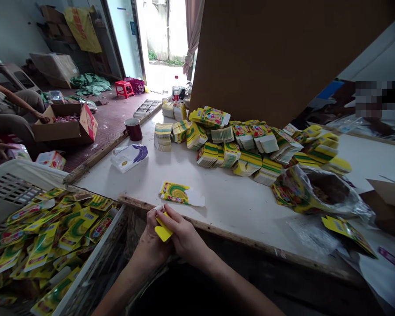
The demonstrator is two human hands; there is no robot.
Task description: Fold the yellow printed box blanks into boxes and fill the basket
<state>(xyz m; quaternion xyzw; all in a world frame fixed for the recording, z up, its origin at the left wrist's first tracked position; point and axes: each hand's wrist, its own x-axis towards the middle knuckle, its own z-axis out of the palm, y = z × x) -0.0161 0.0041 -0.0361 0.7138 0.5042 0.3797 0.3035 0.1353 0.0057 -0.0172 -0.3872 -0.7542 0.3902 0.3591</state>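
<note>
Both my hands meet at the table's near edge, around a small yellow carton [163, 227]. My left hand [153, 232] is closed on the carton's left side, and my right hand [181, 230] grips it from the right with thumb and fingers pressed together. One yellow flap sticks out below the fingers; much of the carton is hidden by them. Just beyond my hands, a flattened yellow and green carton [176, 193] lies on the white table [224, 193], its white flap pointing right.
Stacks of flat cartons [250, 136] line the table's back. A crate [100, 250] of yellow cartons stands left. On the table are a mug [134, 130], a tissue pack [129, 157] and an open plastic bag [329, 193]. People sit at far left near an open box [64, 131].
</note>
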